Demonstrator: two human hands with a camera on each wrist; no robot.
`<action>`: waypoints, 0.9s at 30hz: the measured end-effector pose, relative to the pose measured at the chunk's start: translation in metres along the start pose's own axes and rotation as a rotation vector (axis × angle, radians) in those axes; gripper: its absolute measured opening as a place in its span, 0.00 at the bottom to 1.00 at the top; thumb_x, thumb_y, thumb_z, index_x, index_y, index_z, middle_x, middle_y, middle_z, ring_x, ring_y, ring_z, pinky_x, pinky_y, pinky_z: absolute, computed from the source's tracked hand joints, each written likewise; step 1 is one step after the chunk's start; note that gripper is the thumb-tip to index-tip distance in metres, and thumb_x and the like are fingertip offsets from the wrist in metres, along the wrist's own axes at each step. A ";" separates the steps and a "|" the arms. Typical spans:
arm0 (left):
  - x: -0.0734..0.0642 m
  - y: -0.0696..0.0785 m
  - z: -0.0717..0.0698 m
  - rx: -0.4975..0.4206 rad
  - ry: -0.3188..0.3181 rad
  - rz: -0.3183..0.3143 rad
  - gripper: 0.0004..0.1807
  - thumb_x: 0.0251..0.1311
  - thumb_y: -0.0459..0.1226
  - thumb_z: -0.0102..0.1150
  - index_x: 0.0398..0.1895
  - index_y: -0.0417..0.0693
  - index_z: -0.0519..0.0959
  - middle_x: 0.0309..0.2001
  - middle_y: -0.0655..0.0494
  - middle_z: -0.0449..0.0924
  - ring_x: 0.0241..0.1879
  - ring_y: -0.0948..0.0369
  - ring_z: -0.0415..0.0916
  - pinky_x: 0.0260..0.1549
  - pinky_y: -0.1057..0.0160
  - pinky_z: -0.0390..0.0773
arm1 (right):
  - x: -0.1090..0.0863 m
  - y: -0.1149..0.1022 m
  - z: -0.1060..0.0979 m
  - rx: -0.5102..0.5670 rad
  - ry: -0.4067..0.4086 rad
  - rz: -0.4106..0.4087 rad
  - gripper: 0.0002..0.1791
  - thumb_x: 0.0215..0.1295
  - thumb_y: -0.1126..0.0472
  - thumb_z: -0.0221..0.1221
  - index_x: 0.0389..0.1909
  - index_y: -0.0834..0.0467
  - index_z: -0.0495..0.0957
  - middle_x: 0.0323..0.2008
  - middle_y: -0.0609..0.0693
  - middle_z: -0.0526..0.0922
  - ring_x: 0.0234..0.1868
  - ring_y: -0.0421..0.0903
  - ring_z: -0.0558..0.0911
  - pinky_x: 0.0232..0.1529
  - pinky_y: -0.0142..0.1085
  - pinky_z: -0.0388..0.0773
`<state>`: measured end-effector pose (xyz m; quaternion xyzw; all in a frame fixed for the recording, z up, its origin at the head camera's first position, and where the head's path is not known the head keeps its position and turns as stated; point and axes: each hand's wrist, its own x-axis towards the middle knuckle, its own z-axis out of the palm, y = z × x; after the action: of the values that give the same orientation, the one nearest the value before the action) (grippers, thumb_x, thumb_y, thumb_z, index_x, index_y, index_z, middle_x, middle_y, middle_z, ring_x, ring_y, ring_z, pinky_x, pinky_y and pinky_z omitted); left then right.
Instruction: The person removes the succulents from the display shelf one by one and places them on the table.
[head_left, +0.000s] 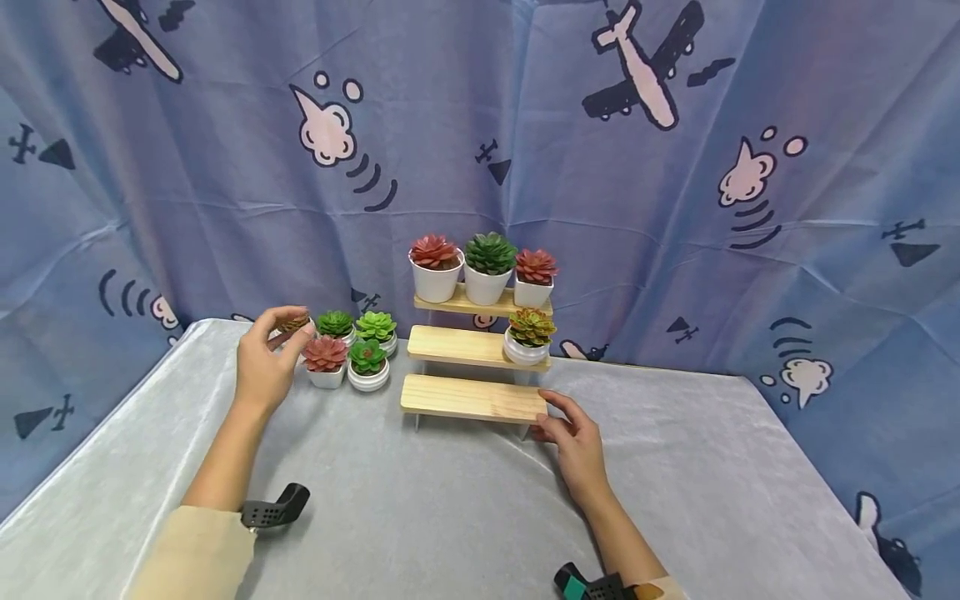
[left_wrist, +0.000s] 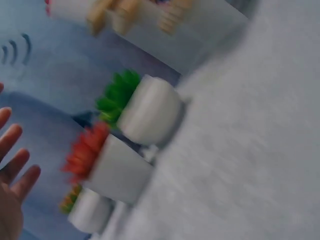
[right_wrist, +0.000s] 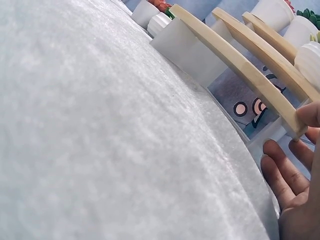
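Note:
My left hand (head_left: 266,358) is over the back left of a group of potted succulents, its thumb and fingers spread around an orange-green succulent (head_left: 296,323). In the left wrist view the fingers (left_wrist: 14,155) look loose and apart from the pots. Close by stand a red succulent (head_left: 325,354) in a square white pot and a green one (head_left: 367,358) in a round pot. My right hand (head_left: 577,450) pinches the right end of the lowest board of a three-tier wooden shelf (head_left: 472,397), with some fingers beneath it.
Two more green succulents, one dark (head_left: 335,323) and one light (head_left: 377,325), stand behind. The top tier bears a red (head_left: 435,267), a dark green (head_left: 489,258) and another red succulent (head_left: 536,275). A yellow-orange one (head_left: 529,333) sits at the middle tier's right. A blue curtain (head_left: 450,125) hangs behind.

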<state>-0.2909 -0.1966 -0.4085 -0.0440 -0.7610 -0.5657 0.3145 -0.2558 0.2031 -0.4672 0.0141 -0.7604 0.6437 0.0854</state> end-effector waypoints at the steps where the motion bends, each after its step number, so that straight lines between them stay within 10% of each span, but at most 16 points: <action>1: 0.002 0.005 0.000 -0.045 -0.004 0.018 0.14 0.66 0.28 0.59 0.52 0.28 0.78 0.46 0.68 0.81 0.48 0.75 0.76 0.54 0.78 0.77 | 0.000 0.000 0.000 0.001 0.002 -0.002 0.21 0.69 0.70 0.56 0.62 0.63 0.77 0.64 0.61 0.78 0.33 0.35 0.85 0.40 0.28 0.84; 7: 0.004 0.036 0.003 -0.088 -0.106 0.083 0.16 0.65 0.28 0.60 0.55 0.32 0.78 0.47 0.82 0.78 0.51 0.76 0.76 0.56 0.76 0.76 | 0.000 0.000 0.000 0.011 0.001 -0.006 0.21 0.70 0.70 0.56 0.62 0.64 0.76 0.63 0.61 0.78 0.33 0.35 0.85 0.40 0.28 0.84; 17: 0.004 0.083 0.037 -0.005 -0.239 0.251 0.24 0.56 0.30 0.71 0.57 0.41 0.79 0.56 0.50 0.81 0.59 0.60 0.75 0.62 0.57 0.74 | 0.001 0.000 -0.001 0.005 0.004 -0.010 0.20 0.70 0.70 0.56 0.62 0.64 0.76 0.63 0.62 0.78 0.33 0.35 0.85 0.40 0.28 0.85; 27: 0.005 0.109 0.077 0.022 -0.358 0.292 0.27 0.57 0.37 0.73 0.61 0.48 0.78 0.60 0.52 0.78 0.62 0.54 0.74 0.62 0.50 0.73 | 0.001 0.000 0.002 0.011 0.008 -0.014 0.20 0.69 0.71 0.56 0.62 0.66 0.76 0.63 0.62 0.78 0.33 0.35 0.85 0.39 0.27 0.84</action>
<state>-0.2818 -0.0906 -0.3278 -0.2497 -0.7962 -0.4893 0.2535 -0.2567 0.2015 -0.4677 0.0172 -0.7563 0.6474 0.0928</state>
